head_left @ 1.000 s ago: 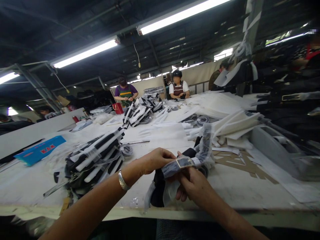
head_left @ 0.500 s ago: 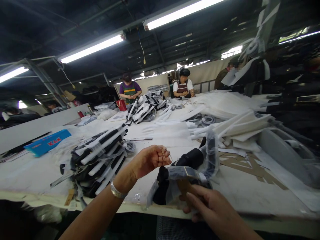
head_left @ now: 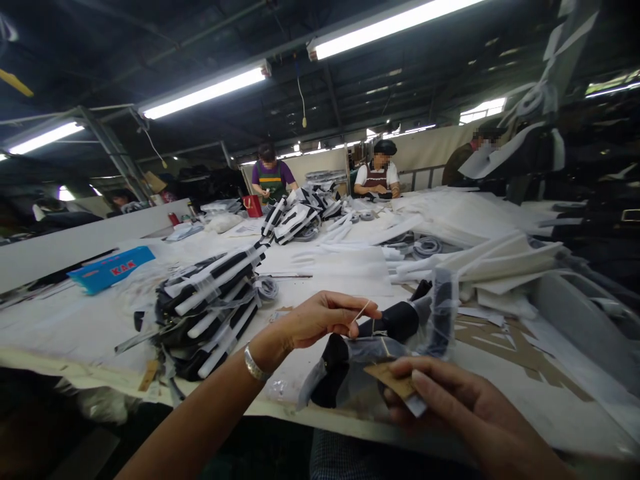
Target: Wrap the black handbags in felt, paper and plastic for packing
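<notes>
My left hand [head_left: 327, 319] is closed, pinching a thin pale string [head_left: 364, 310] between thumb and fingers. In my right hand [head_left: 435, 393] is a brown cardboard hang tag [head_left: 390, 379] with a white label behind it, gripped between thumb and fingers. Under both hands lies a black bag [head_left: 397, 321] with its curved handle wrapped in clear plastic [head_left: 443, 313]. The string runs from the left hand down toward the bag's handle; where it ends I cannot make out.
On the left lies a stack of black bags with white foam wrapping [head_left: 215, 293], with a blue KAM box [head_left: 113, 269] behind it. White foam sheets [head_left: 495, 257] and cardboard cutouts [head_left: 525, 353] lie right. Two co-workers [head_left: 273, 177] sit across the table.
My left hand has moved right, nearer the bag, with the string. My right hand has shifted right and turned the tag, exposing the white label. The view has swung slightly left.
</notes>
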`<control>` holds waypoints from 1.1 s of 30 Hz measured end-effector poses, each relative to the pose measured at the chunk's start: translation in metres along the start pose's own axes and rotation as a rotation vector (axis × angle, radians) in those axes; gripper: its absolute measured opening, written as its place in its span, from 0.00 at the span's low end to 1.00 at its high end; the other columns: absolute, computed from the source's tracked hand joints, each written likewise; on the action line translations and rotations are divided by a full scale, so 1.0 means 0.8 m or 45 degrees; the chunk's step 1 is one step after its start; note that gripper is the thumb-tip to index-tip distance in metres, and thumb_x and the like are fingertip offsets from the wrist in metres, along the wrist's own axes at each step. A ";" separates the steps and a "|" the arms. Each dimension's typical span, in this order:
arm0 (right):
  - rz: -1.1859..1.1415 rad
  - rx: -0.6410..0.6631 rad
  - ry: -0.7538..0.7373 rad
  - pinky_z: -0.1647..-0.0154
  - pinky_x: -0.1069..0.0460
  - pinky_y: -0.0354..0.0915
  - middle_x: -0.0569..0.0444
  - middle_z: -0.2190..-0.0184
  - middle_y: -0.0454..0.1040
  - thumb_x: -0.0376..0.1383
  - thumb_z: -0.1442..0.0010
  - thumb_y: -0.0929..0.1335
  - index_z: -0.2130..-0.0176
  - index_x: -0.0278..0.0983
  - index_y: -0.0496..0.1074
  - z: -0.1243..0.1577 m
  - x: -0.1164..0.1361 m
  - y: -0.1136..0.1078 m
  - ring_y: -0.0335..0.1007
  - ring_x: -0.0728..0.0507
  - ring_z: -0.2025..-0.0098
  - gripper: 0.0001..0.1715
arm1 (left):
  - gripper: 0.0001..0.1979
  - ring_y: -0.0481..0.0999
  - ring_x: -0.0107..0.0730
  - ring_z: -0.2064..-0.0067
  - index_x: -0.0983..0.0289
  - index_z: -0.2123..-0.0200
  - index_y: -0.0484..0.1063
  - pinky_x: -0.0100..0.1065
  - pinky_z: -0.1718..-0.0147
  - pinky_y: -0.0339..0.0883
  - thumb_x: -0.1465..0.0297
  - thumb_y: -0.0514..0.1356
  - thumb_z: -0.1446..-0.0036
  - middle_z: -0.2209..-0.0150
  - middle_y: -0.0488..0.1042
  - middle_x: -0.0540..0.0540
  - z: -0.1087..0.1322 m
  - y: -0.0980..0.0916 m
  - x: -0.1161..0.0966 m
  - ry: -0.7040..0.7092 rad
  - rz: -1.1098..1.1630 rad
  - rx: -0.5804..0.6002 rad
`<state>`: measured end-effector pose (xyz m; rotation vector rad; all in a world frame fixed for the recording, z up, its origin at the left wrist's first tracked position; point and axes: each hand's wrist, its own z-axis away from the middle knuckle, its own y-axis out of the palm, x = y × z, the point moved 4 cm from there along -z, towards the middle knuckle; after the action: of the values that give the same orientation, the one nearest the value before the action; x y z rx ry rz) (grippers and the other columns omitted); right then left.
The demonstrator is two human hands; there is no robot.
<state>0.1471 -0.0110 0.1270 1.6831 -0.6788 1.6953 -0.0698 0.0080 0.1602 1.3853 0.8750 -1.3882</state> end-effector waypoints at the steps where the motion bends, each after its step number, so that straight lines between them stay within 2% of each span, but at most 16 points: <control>1: -0.098 0.103 -0.006 0.55 0.43 0.76 0.45 0.56 0.81 0.53 0.37 0.66 0.51 0.42 0.77 -0.006 0.000 -0.002 0.80 0.37 0.56 0.24 | 0.15 0.74 0.21 0.69 0.64 0.55 0.81 0.27 0.64 0.68 0.65 0.69 0.45 0.49 0.78 0.63 -0.001 0.001 -0.001 0.002 -0.036 -0.010; 3: -0.200 0.241 -0.083 0.49 0.40 0.73 0.43 0.46 0.76 0.51 0.38 0.68 0.45 0.44 0.75 -0.018 0.004 -0.006 0.75 0.35 0.46 0.25 | 0.16 0.74 0.23 0.69 0.64 0.55 0.81 0.26 0.65 0.67 0.63 0.69 0.44 0.56 0.81 0.61 -0.002 0.003 -0.002 0.017 -0.105 -0.033; 5: -0.167 0.244 -0.130 0.50 0.41 0.73 0.42 0.46 0.76 0.49 0.39 0.71 0.43 0.43 0.73 -0.028 0.008 -0.011 0.75 0.35 0.46 0.27 | 0.18 0.76 0.28 0.66 0.64 0.54 0.81 0.27 0.63 0.68 0.61 0.69 0.45 0.61 0.82 0.60 -0.002 0.003 -0.002 0.045 -0.154 -0.052; 7: 0.016 0.139 -0.094 0.62 0.47 0.76 0.45 0.58 0.81 0.50 0.38 0.69 0.47 0.40 0.76 -0.039 0.010 -0.013 0.80 0.41 0.62 0.24 | 0.20 0.78 0.34 0.60 0.65 0.54 0.81 0.30 0.59 0.69 0.59 0.69 0.45 0.60 0.82 0.61 -0.001 0.002 0.000 0.082 -0.172 -0.062; 9: 0.309 -0.007 -0.143 0.73 0.53 0.70 0.52 0.73 0.78 0.51 0.36 0.67 0.55 0.37 0.80 -0.049 0.017 -0.016 0.73 0.47 0.76 0.23 | 0.22 0.78 0.39 0.54 0.66 0.53 0.81 0.34 0.54 0.69 0.57 0.69 0.46 0.55 0.81 0.63 0.001 0.001 0.000 0.115 -0.154 -0.053; 10: 0.467 -0.070 -0.222 0.75 0.54 0.67 0.55 0.76 0.75 0.52 0.36 0.66 0.58 0.38 0.81 -0.054 0.023 -0.016 0.69 0.49 0.77 0.23 | 0.23 0.78 0.40 0.53 0.66 0.53 0.81 0.36 0.52 0.68 0.56 0.70 0.47 0.55 0.81 0.63 0.002 0.002 0.000 0.121 -0.144 -0.044; 12: 0.724 -0.164 -0.424 0.71 0.54 0.66 0.55 0.76 0.73 0.50 0.36 0.67 0.65 0.39 0.81 -0.063 0.037 -0.016 0.69 0.48 0.73 0.20 | 0.25 0.78 0.40 0.54 0.66 0.53 0.80 0.36 0.51 0.67 0.56 0.71 0.50 0.56 0.81 0.61 0.004 0.006 -0.002 0.116 -0.145 -0.030; 14: 0.867 -0.197 -0.536 0.68 0.54 0.65 0.54 0.73 0.74 0.48 0.36 0.67 0.70 0.41 0.81 -0.073 0.045 -0.015 0.70 0.46 0.69 0.19 | 0.25 0.78 0.38 0.57 0.67 0.54 0.81 0.34 0.54 0.67 0.58 0.72 0.52 0.58 0.82 0.59 0.006 0.010 -0.006 0.113 -0.181 -0.044; 18: 0.944 -0.175 -0.526 0.67 0.53 0.65 0.55 0.72 0.77 0.46 0.37 0.68 0.69 0.43 0.81 -0.086 0.048 -0.012 0.73 0.46 0.69 0.16 | 0.23 0.76 0.33 0.65 0.68 0.56 0.80 0.31 0.62 0.68 0.62 0.73 0.54 0.64 0.81 0.56 0.011 0.017 -0.013 0.117 -0.298 -0.116; 20: 0.913 -0.174 -0.500 0.66 0.52 0.66 0.56 0.71 0.79 0.46 0.38 0.69 0.68 0.43 0.81 -0.088 0.048 -0.009 0.75 0.45 0.68 0.14 | 0.24 0.76 0.32 0.66 0.66 0.55 0.78 0.30 0.66 0.67 0.65 0.74 0.57 0.65 0.80 0.54 0.016 0.023 -0.018 0.149 -0.490 -0.172; 23: 0.793 -0.146 -0.436 0.66 0.53 0.68 0.56 0.69 0.81 0.47 0.40 0.70 0.66 0.42 0.81 -0.088 0.047 -0.003 0.77 0.44 0.67 0.14 | 0.23 0.77 0.34 0.62 0.61 0.53 0.77 0.30 0.63 0.67 0.72 0.72 0.54 0.62 0.80 0.52 0.026 0.036 -0.030 0.302 -0.930 -0.275; 25: 0.736 -0.138 -0.451 0.67 0.54 0.70 0.56 0.68 0.81 0.47 0.39 0.70 0.64 0.42 0.81 -0.087 0.047 -0.002 0.78 0.44 0.67 0.14 | 0.22 0.77 0.35 0.57 0.58 0.51 0.77 0.31 0.57 0.67 0.76 0.69 0.50 0.57 0.80 0.52 0.030 0.046 -0.034 0.395 -1.086 -0.295; 27: 0.774 -0.186 -0.599 0.63 0.54 0.72 0.55 0.65 0.81 0.44 0.37 0.69 0.58 0.41 0.80 -0.085 0.049 -0.006 0.78 0.44 0.64 0.12 | 0.27 0.78 0.34 0.57 0.55 0.45 0.74 0.30 0.56 0.67 0.77 0.67 0.49 0.56 0.80 0.50 0.032 0.049 -0.034 0.429 -1.107 -0.323; 29: 0.885 -0.193 -0.854 0.54 0.52 0.72 0.52 0.57 0.80 0.39 0.35 0.67 0.51 0.42 0.77 -0.082 0.054 -0.009 0.77 0.43 0.57 0.14 | 0.36 0.79 0.32 0.60 0.52 0.38 0.67 0.30 0.58 0.68 0.78 0.67 0.50 0.56 0.81 0.49 0.031 0.046 -0.030 0.410 -1.111 -0.384; 31: 0.994 -0.075 -1.059 0.46 0.50 0.68 0.50 0.49 0.76 0.34 0.32 0.64 0.48 0.42 0.75 -0.080 0.058 -0.008 0.73 0.43 0.48 0.16 | 0.42 0.79 0.33 0.61 0.49 0.34 0.59 0.31 0.58 0.68 0.78 0.67 0.50 0.56 0.81 0.49 0.031 0.042 -0.025 0.388 -1.158 -0.440; 33: 1.039 0.112 -1.098 0.44 0.51 0.66 0.51 0.46 0.74 0.33 0.31 0.63 0.49 0.43 0.75 -0.081 0.063 -0.008 0.71 0.44 0.45 0.15 | 0.46 0.80 0.36 0.58 0.47 0.32 0.54 0.33 0.56 0.68 0.77 0.67 0.50 0.54 0.81 0.49 0.031 0.042 -0.021 0.373 -1.209 -0.444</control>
<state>0.1104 0.0458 0.1737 2.3965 -1.9147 1.3866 -0.0472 -0.0228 0.1840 0.9176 2.0353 -1.5902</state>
